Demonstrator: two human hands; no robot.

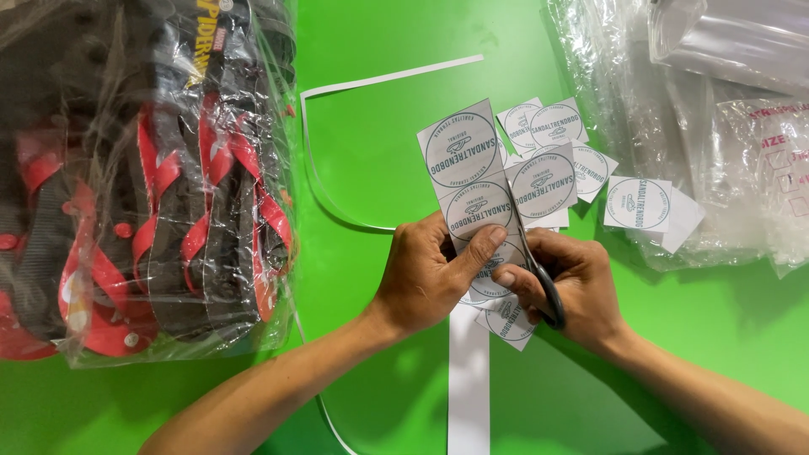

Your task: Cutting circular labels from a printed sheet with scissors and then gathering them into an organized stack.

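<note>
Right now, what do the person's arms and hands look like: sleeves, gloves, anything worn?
Both forearms are bare as far as the frame shows, with no sleeves in view. The left hand and right hand wear no gloves. No rings, watch or wristbands can be seen on either wrist, and no markings show.

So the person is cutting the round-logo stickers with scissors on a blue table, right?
Not quite. The table is bright green, not blue, as the head view shows. The rest holds: the right hand works the scissors through a strip of round-logo stickers that the left hand holds.
</note>
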